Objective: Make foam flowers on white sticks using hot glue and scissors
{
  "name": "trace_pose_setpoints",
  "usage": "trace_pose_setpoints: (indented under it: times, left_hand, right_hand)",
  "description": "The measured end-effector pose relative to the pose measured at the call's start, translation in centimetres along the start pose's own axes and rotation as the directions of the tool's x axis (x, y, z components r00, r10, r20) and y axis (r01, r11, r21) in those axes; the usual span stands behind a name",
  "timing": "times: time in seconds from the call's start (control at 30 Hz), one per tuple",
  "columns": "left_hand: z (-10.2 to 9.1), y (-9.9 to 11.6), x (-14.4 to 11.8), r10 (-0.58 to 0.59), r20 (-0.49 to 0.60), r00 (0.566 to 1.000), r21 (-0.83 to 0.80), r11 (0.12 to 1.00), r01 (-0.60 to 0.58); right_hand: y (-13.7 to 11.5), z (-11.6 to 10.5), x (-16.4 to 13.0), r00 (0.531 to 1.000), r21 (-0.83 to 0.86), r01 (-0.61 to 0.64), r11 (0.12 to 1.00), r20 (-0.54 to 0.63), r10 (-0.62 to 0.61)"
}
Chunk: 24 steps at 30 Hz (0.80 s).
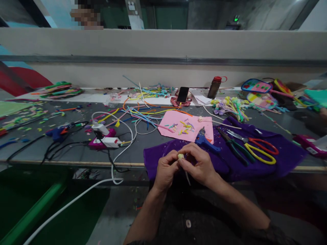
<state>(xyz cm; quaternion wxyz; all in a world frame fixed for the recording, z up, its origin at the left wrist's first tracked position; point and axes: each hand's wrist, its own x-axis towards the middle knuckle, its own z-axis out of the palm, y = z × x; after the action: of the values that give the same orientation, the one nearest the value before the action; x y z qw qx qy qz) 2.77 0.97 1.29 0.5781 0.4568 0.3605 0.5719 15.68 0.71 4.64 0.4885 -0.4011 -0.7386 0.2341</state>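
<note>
From the head camera I look down at my two hands, held together in front of the near edge of a grey worktable [76,143]. Between them is a small pale yellow-green bud [181,156] on a thin white stem [188,178]. The stem is the long axis: it runs from the bud at the top down and slightly right, toward my lap, so the bud end points up and away from me.

My left hand [166,170] is curled, its thumb and forefinger pressed together on the left side of the bud. My right hand [199,165] meets it from the other side, fingertips [184,162] closed on the bud and the top of the stem. Both hands are pinching; neither is spread.

Just behind the hands a purple cloth [281,153] drapes over the table edge. On it lie blue-handled pliers [204,140], dark green pliers [233,146] and scissors with red and yellow handles [258,148]. A pink sheet [173,126] with small coloured scraps lies beyond, next to a tangle of coloured wires [143,109]. Left of that sit a white plug block [107,139] and a blue glue gun [58,132]. A phone [183,94] and a dark bottle [214,87] stand far back.
</note>
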Motion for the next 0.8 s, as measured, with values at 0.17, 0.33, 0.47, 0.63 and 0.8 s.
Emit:
trace_pose_setpoints:
  times: [0.17,0.33,0.47,0.63,0.8]
  left_hand:
    - [-0.2,0.2,0.2,-0.144,-0.009,0.99,-0.216,0.966,0.139]
    - [-0.6,0.2,0.7,-0.264,0.012,0.965,-0.348,0.903,0.251]
    - [-0.6,0.1,0.8,-0.289,-0.005,0.957,-0.351,0.897,0.269]
    - [-0.5,0.4,0.6,-0.34,0.081,0.937,-0.386,0.856,0.344]
    - [-0.4,0.1,0.7,-0.353,0.057,0.934,-0.397,0.85,0.346]
  right_hand:
    - [0.7,-0.1,-0.7,0.996,0.084,-0.088,0.993,0.038,0.085]
    - [1.3,0.5,-1.2,0.974,0.144,-0.189,0.971,0.156,0.166]
    - [1.4,1.1,-1.0,0.97,0.211,-0.223,0.952,0.15,0.194]
    - [1.7,1.1,-0.8,0.987,0.132,-0.159,0.978,0.047,0.154]
    - [1.6,0.7,-0.6,0.991,0.052,-0.132,0.99,0.021,0.131]
